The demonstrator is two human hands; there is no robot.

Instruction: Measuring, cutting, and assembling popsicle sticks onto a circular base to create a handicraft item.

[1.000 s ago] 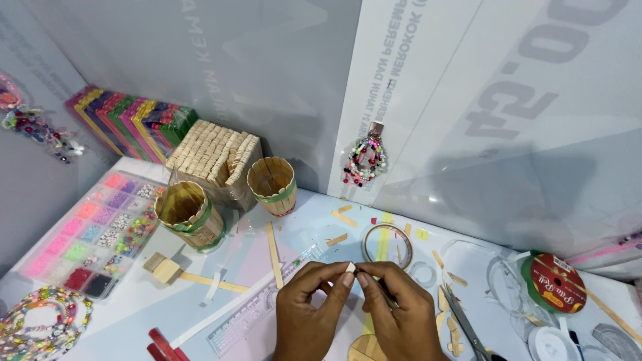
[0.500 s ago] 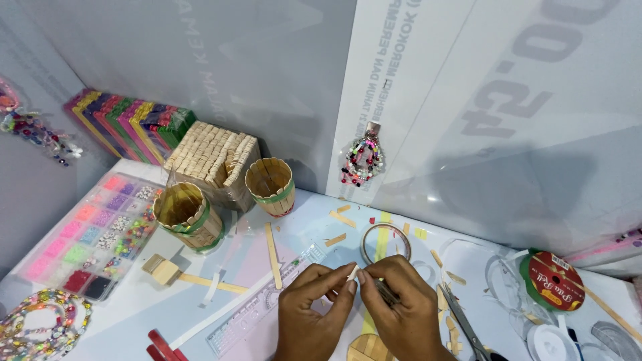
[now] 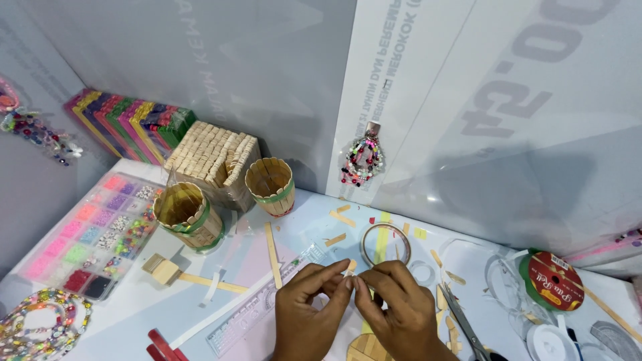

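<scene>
My left hand [image 3: 307, 311] and my right hand [image 3: 398, 311] meet at the fingertips low in the middle of the head view, above the white table [image 3: 468, 234]. Together they pinch a small pale piece [image 3: 352, 275]; it is too small to tell what kind. A clear ruler [image 3: 267, 307] lies just left of my left hand. A thin ring [image 3: 386, 244] lies on the table right behind my fingers. A long craft stick [image 3: 272, 245] lies beside the ruler.
Two stick-built cups [image 3: 187, 215] [image 3: 270, 186] and a stick box [image 3: 212, 159] stand at back left. A bead organiser [image 3: 93, 230] and bead bracelets [image 3: 37, 324] sit far left. Scissors [image 3: 465, 321], cord spools [image 3: 552, 281] and short stick scraps lie at right. A beaded ornament [image 3: 361, 159] hangs on the wall.
My fingertips have drawn closer together around the small piece, and both hands have shifted slightly. Nothing else on the table has moved.
</scene>
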